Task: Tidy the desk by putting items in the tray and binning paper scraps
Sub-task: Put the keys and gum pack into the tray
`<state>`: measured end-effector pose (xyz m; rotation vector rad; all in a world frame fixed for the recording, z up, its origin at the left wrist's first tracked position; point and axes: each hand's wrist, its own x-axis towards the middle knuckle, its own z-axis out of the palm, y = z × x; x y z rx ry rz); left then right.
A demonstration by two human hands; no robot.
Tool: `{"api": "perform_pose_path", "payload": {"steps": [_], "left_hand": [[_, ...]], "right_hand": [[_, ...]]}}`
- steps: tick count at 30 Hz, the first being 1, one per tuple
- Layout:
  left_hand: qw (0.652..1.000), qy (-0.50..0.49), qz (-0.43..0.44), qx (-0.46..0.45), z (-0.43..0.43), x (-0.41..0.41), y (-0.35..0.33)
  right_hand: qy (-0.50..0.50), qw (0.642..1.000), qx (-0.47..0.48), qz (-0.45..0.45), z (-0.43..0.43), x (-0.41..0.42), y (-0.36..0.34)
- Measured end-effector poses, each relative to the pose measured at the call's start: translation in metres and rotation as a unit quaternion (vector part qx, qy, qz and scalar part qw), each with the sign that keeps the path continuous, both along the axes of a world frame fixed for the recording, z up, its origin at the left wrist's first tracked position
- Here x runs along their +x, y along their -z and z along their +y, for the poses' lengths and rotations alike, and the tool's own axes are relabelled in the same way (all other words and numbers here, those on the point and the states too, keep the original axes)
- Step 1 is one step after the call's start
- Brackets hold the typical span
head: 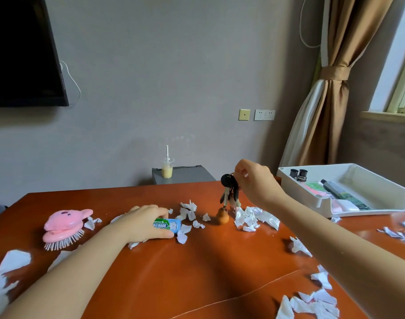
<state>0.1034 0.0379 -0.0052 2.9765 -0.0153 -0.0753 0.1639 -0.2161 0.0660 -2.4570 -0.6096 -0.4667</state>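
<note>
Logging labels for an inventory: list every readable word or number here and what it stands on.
"DOUBLEM", the rest not visible: on the green and blue pack the left hand grips.
Smaller print on that pack: too small to read.
Print on the dark tube in the white tray: blurred, unreadable.

Two arms show, both bare from the hand back to the picture's edge. The left forearm (77, 268) comes in from 7 o'clock, broad nearest the camera and narrowing to the wrist; the left hand (146, 223) has a smooth, rounded back. The right forearm (335, 238) comes in from 4 o'clock and tapers likewise; on the right hand (254, 180) the knuckles show as small bumps. Nails are too small to tell.
</note>
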Motion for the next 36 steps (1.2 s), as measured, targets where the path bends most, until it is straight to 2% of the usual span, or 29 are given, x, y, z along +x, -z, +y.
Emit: {"api": "perform_pose_path", "payload": {"steps": [6, 14, 17, 23, 31, 36], "left_hand": [[1.000, 0.001, -0.020, -0.022, -0.006, -0.005, -0.005], [0.985, 0.040, -0.084, -0.142, -0.039, -0.013, -0.042], [0.981, 0.078, -0.083, -0.155, -0.065, -0.017, -0.057], [0.978, 0.143, -0.112, -0.105, -0.127, -0.013, -0.079], [0.954, 0.168, -0.168, -0.185, -0.221, 0.006, -0.102], [0.945, 0.180, -0.161, -0.222, -0.281, 0.037, -0.107]], "right_hand": [[0.008, 1.000, 0.022, -0.015, -0.011, -0.009, -0.009], [0.031, 0.998, 0.048, -0.038, -0.041, -0.022, -0.029], [0.051, 0.996, 0.058, -0.049, -0.059, -0.026, -0.035], [0.099, 0.991, 0.051, -0.073, -0.105, -0.035, -0.052], [0.157, 0.984, 0.041, -0.069, -0.189, -0.025, -0.068], [0.211, 0.975, 0.042, -0.055, -0.240, -0.001, -0.069]]}}
